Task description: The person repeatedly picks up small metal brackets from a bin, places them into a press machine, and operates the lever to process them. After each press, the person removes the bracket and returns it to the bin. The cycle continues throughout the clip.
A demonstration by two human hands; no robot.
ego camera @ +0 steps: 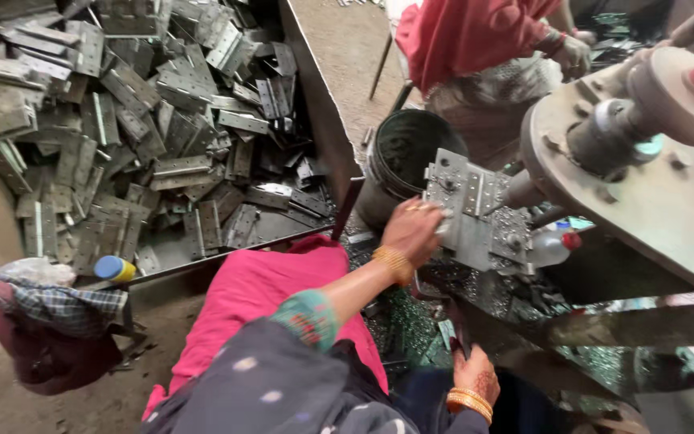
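plate (475, 213), grey and punched with holes, sits on the press bed with the left hand (411, 233) closed over its near left edge, fingertips hidden behind the knuckles. right hand (475, 378) rests low by the lap, fingers out of sight, grip impossible to tell. dark bucket (403, 157) just behind the left hand.

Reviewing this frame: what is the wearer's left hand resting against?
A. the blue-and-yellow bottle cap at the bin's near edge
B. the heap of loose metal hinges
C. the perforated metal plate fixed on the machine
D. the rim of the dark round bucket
C: the left hand lies with its fingers on the perforated metal plate, apart from the bucket behind it.
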